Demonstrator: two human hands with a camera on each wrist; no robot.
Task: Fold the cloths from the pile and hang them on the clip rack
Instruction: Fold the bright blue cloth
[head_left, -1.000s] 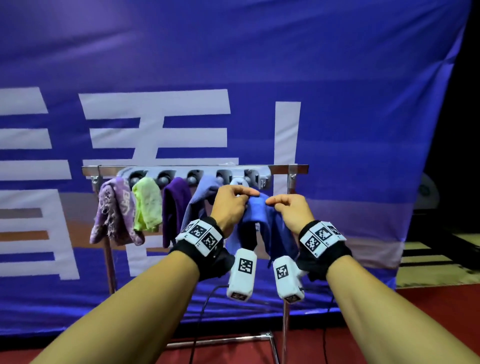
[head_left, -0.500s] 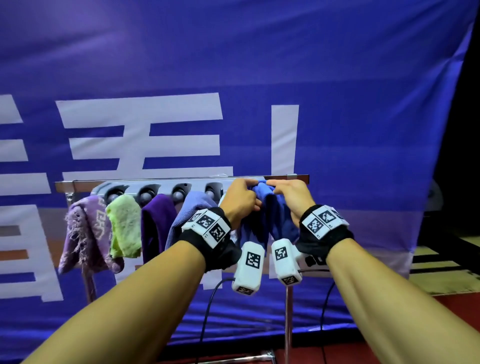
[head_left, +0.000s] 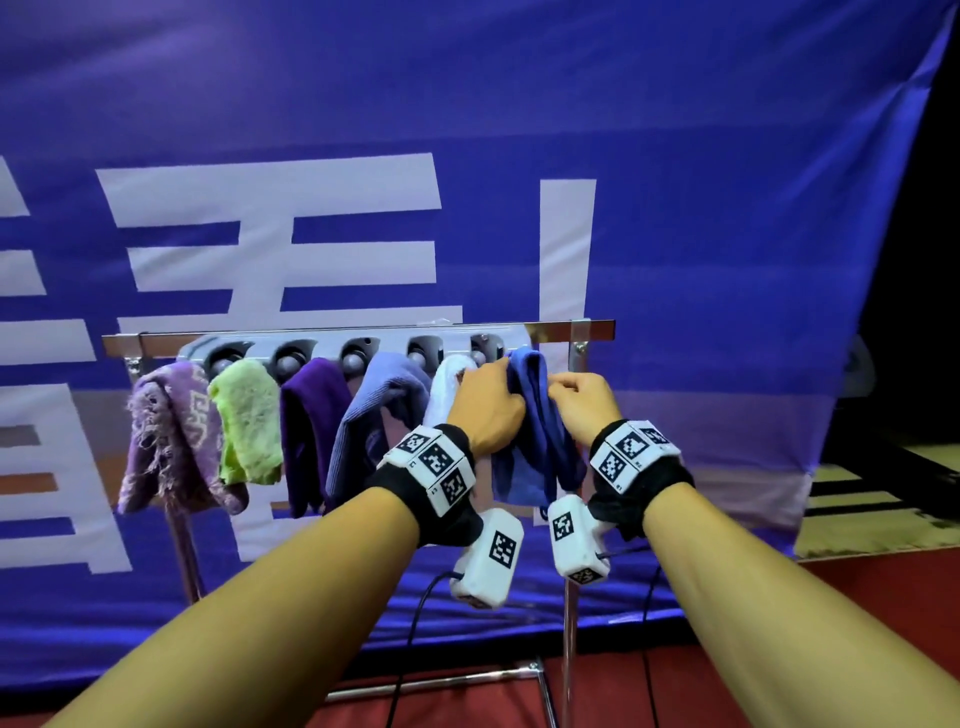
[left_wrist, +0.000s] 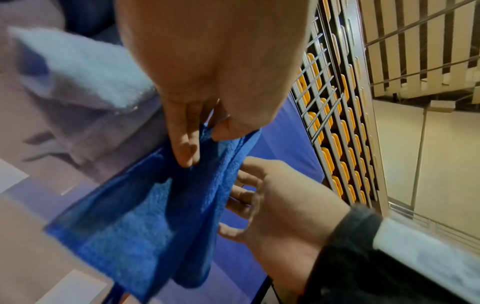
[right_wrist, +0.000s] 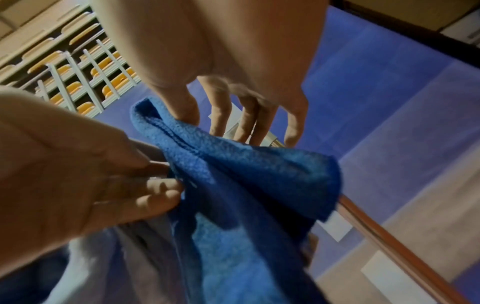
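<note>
A metal clip rack (head_left: 597, 328) stands before me with a row of grey clips. My two hands hold a blue cloth (head_left: 537, 441) up at its right end, the top edge just right of the last clip (head_left: 485, 347). My left hand (head_left: 493, 402) pinches the cloth (left_wrist: 145, 216) between thumb and fingers (left_wrist: 185, 152). My right hand (head_left: 571, 389) holds the other side, with its thumb (right_wrist: 185, 111) on the cloth's (right_wrist: 249, 170) top fold and its fingers behind. I cannot tell whether a clip grips the cloth.
Several cloths hang from the clips to the left: frayed purple (head_left: 166, 431), green (head_left: 247, 415), dark purple (head_left: 311, 426), lavender (head_left: 374, 415) and white (head_left: 447, 389). A blue banner (head_left: 675, 156) hangs close behind. The rack's post (head_left: 569, 649) and cables (head_left: 410, 639) stand on red floor.
Both hands lifted the blue cloth from below the bar up to it, then came down a little. The cloth's top now sits beside the last clip.
</note>
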